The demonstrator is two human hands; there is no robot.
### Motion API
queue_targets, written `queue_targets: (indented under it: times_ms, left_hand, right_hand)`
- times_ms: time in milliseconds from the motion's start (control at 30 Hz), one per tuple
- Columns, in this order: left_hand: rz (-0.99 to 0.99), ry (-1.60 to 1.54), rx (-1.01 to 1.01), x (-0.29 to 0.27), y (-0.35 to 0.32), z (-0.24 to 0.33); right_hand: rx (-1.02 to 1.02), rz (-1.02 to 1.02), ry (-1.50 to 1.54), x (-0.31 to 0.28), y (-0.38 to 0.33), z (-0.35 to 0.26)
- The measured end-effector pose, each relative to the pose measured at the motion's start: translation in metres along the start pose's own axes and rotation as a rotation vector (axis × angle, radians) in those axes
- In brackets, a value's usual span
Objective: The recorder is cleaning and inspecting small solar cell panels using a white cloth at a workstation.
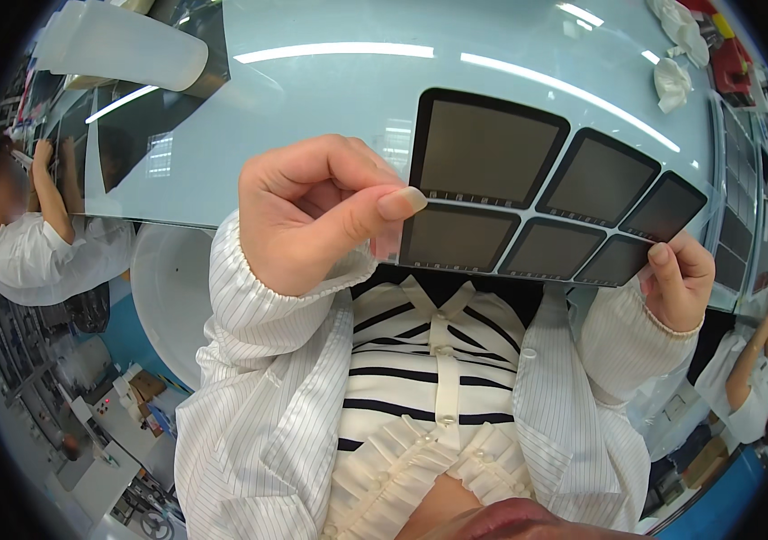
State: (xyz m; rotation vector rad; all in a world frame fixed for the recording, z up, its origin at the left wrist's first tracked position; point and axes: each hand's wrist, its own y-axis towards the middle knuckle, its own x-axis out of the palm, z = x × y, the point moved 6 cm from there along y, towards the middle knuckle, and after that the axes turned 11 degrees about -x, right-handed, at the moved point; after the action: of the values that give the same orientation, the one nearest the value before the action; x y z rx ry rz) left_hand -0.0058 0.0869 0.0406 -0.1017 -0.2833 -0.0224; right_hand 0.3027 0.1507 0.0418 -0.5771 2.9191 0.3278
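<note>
Flat sheet [537, 211] of six dark panels [492, 148], aslant near the front of the table [312, 103].

Tiny marks [460, 197] on the glossy, dark-panelled rectangular sheet [543, 194] escape me; at nine o'clock, a white-clad co-worker's head [3, 187] is blurred.

1. Ahead of the fingers [352, 162], I see a glossy pale worktop [312, 117] carrying strip-light reflections [334, 51] (long bright streaks across my feed).
2. Far left of the fingers and lower, I make out white desks [100, 489] and blue flooring [132, 328].
3. Below the right-hand fingers, more blue flooring shows.
</note>
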Motion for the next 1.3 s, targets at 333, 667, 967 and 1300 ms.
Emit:
queue_targets:
  times_ms: [333, 667, 967, 1300]
  left_hand:
    - [0.003, 0.072, -0.091, 0.001, -0.006, 0.001]
    - [-0.011, 0.082, -0.083, -0.001, -0.007, 0.004]
    - [-0.01, 0.01, -0.064, 0.0, -0.007, 0.004]
    - [0.041, 0.21, 0.148, 0.006, 0.006, 0.011]
  right_hand:
    - [-0.024, -0.077, 0.0, -0.002, -0.003, 0.0]
    - [-0.02, -0.076, -0.015, 0.001, -0.002, -0.001]
    - [-0.038, -0.082, -0.051, 0.006, -0.002, -0.008]
    - [-0.115, -0.101, -0.099, 0.024, 0.001, -0.015]
